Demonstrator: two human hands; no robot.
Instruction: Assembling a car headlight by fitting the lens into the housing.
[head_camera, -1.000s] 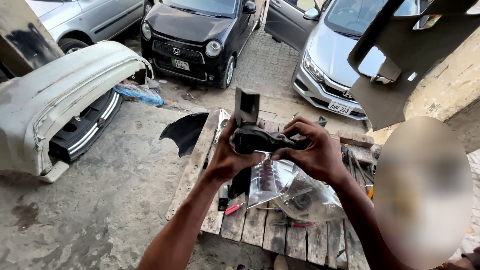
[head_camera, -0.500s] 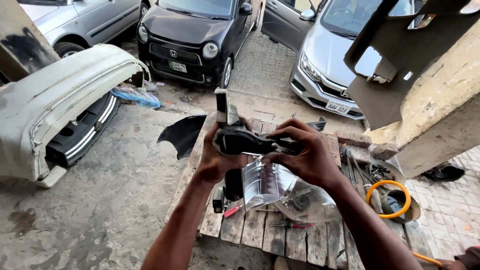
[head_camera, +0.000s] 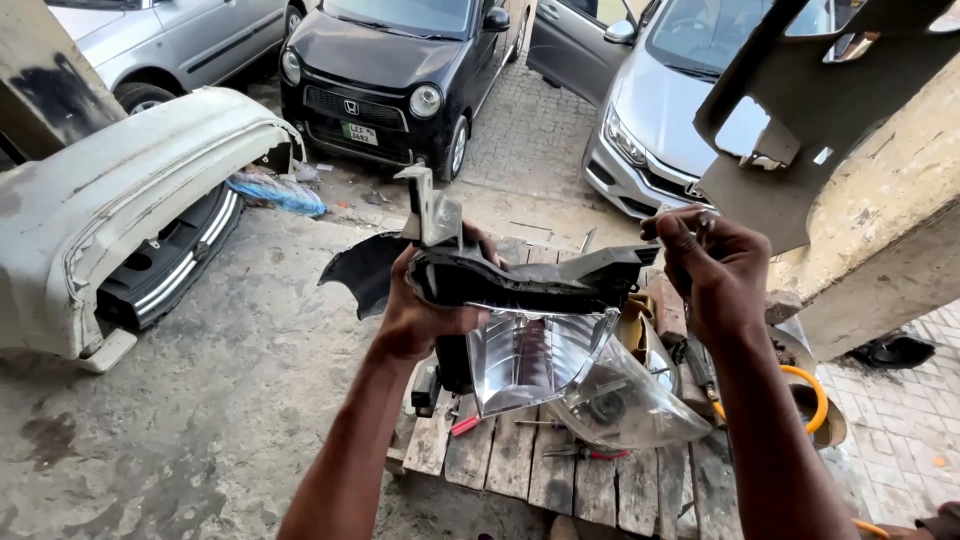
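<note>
The right hand (head_camera: 722, 268) had let go of the car lamp (head_camera: 540, 330), fingers pinched on something tiny. The left hand (head_camera: 425, 310) gripped it alone above the wooden counter (head_camera: 520, 470).

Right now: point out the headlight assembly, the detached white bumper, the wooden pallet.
headlight assembly (head_camera: 535, 360), head view, on the clear lens face.
detached white bumper (head_camera: 130, 180), head view, on its upper painted skin.
wooden pallet (head_camera: 560, 480), head view, on a bare front slat.

Slatted wooden pallet (head_camera: 520, 470) on concrete – red-handled tools (head_camera: 590, 452), clear lens cover (head_camera: 630, 400)
</note>
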